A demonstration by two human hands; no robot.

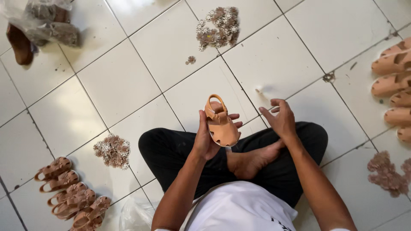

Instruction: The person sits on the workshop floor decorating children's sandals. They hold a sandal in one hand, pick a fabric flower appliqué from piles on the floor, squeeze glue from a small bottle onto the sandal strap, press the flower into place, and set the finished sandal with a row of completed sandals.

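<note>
Our left hand (205,139) closes its grip around a small tan sandal (220,122), held above our crossed legs; our right hand (280,119) hovers just beside it, fingers loosely apart, holding nothing we can make out. The sandal is smooth, closed-toe, with cut-out slots and a looped heel strap. Its long axis runs near to far, heel strap far, toe near. Nothing stands between the hands. On the tiled floor (128,81) lie flower trim piles (113,150) left, finished sandals (72,199) near left, and another row of sandals (394,85) right.

Light: bright, even daylight from overhead.
Glare: soft sheen on the white floor tiles (128,81).
Shadows: short, faint.
Focus: sharp.
</note>
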